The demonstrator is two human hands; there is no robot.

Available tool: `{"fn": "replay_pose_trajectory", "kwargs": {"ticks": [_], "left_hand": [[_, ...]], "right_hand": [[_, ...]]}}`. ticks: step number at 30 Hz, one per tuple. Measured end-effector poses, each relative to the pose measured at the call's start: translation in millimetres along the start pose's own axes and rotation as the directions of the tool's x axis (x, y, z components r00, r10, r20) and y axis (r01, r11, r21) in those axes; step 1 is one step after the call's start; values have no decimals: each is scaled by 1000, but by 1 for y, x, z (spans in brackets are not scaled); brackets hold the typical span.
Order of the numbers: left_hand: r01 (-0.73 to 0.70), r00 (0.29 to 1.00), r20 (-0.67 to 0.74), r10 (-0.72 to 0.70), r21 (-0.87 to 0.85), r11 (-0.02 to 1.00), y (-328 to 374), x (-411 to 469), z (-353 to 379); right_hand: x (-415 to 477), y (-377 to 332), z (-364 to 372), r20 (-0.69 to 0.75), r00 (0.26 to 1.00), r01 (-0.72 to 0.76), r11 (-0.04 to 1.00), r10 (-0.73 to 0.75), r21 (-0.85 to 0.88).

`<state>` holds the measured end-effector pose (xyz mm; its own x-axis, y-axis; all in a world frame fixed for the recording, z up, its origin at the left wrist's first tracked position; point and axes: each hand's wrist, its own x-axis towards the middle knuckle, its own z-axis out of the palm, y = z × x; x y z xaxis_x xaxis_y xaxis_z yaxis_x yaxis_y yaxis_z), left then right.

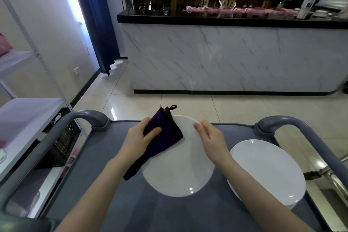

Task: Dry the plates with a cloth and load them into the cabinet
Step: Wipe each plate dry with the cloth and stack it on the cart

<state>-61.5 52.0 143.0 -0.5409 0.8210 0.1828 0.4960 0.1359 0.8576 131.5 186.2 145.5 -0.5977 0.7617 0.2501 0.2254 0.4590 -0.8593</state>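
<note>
A white plate (178, 165) lies on the grey cart top (116, 194) in front of me. My left hand (140, 136) grips a dark purple cloth (165, 135) and holds it against the plate's upper left part. At the plate's far right rim, my right hand (211, 135) rests with its fingers lying over the edge. A small stack of white plates (267, 173) sits to the right on the cart.
The cart has grey handle rails at the left (84, 117) and right (293, 124). A white metal shelf rack (28, 115) stands to the left. A marble-fronted counter (226, 56) with a black top faces me across the tiled floor.
</note>
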Motion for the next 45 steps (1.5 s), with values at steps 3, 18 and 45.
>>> {"fn": "replay_pose_trajectory", "kwargs": {"ticks": [3, 18, 45], "left_hand": [[74, 975, -202, -93, -101, 992, 2, -4, 9], [148, 951, -237, -199, -216, 965, -10, -20, 33], [129, 942, -275, -194, -235, 963, -14, -31, 30]], "right_hand": [[-6, -2, 6, -156, 985, -63, 996, 73, 67], [-4, 19, -8, -119, 982, -142, 987, 150, 73], [8, 20, -15, 127, 977, -179, 983, 173, 36]]}}
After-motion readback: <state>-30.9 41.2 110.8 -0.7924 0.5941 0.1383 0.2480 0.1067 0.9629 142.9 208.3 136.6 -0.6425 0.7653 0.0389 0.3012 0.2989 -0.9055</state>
